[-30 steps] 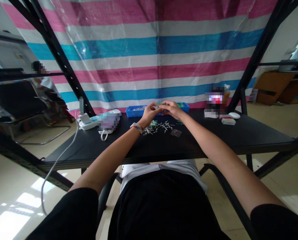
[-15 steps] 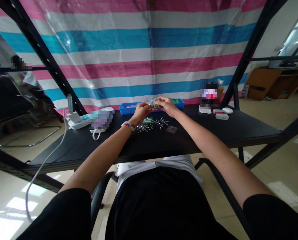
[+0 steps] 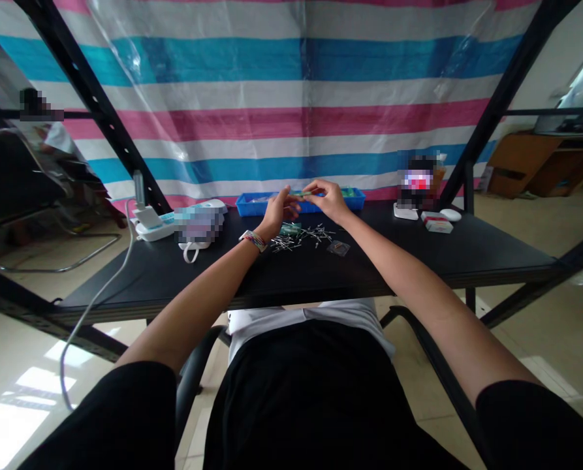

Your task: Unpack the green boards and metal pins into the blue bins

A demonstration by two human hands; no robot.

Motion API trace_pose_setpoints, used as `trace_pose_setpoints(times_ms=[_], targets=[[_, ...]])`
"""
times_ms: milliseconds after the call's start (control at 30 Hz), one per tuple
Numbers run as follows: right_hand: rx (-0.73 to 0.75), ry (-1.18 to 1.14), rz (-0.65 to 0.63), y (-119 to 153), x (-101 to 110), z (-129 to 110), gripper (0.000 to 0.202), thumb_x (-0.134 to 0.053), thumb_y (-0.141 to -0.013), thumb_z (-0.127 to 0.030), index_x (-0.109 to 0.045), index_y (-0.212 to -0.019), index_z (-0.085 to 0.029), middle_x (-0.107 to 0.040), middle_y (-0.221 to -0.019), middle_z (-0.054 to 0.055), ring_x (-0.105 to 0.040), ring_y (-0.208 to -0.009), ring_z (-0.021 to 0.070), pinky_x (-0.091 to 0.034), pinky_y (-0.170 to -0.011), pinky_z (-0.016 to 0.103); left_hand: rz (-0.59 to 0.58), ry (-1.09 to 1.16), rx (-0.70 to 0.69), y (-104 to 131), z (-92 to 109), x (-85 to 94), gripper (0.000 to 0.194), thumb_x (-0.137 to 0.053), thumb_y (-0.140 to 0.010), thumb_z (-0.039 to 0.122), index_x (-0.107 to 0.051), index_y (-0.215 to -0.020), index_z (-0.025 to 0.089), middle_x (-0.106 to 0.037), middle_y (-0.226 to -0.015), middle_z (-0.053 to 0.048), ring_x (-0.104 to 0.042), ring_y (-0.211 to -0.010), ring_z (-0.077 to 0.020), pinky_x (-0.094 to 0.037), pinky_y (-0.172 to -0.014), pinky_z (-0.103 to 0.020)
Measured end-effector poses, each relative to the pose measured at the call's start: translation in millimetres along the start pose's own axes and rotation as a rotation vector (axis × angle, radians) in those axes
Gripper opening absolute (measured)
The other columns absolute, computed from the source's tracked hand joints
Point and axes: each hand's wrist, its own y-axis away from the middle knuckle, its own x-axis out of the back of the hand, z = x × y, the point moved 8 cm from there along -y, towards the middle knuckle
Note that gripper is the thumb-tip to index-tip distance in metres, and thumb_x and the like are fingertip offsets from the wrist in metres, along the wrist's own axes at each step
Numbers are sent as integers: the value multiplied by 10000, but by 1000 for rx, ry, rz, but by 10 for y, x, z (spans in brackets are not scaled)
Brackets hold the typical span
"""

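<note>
Tabletop [image 3: 271, 277], black, lies nearest me. On it, slim metal pins [image 3: 286, 243] spread loosely around a green packet [image 3: 290, 229], presumably kept in front of me for easy reach; a small clear bag [image 3: 339, 248] lies flat just to their right, something brownish inside. Beyond and above them, my left hand [image 3: 280, 210] stands with thumb and fingers parted; whether a fingertip touches the held piece, I cannot tell. My right hand [image 3: 326, 199] pinches that green piece [image 3: 301, 194] by one end between thumb and fingers, probably to leave its other end exposed. It appears thin, short and yellowish green, roughly level between my hands; finer detail is too small to read. Behind it sits the blue tray [image 3: 246, 207], before the striped sheet [image 3: 252, 124].
</note>
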Motion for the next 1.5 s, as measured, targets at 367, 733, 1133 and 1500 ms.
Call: trace_pose_setpoints(times_ms=[367, 733, 1133, 1500], targets=[[-219, -228, -62, 56, -65, 161, 311, -821, -796, -371, -790, -1079, -245, -780, -1024, 21, -741, -930, 224, -679, -878, 428, 65, -42, -71, -4, 47, 53, 209, -813, -858, 340, -696, -884, 168, -738, -805, -31, -680, -623, -121, -485, -571, -219], [-346, -291, 4, 134, -139, 266, 441, -976, -695, -453, -698, -965, -243, -703, -858, -3, -701, -842, 209, -670, -745, 364, 77, -43, -146, 1, 35, 56, 453, -972, -756, 451, -625, -885, 190, -759, -791, -26, -764, -699, -170, -523, -623, -234], [-110, 695, 380, -5, 1219, 398, 426, -607, -998, -351, -775, -1348, -176, -748, -1299, 191, -694, -1197, 353, -534, -1134, 521, 44, -137, -75, -12, -48, 7, 212, -805, -819, 326, -653, -870, 188, -705, -775, -25, -675, -608, -148, -507, -562, -245], [-213, 1088, 274, 82, 1438, 727, 312, -563, -1023, -228, -811, -1142, -79, -750, -1186, 299, -609, -1276, 455, -452, -1130, 656, 25, -541, -205, -116, -34, 216, 83, -734, -659, 128, -778, -670, 197, -683, -614, -30, -624, -671, -214, -488, -668, -280]])
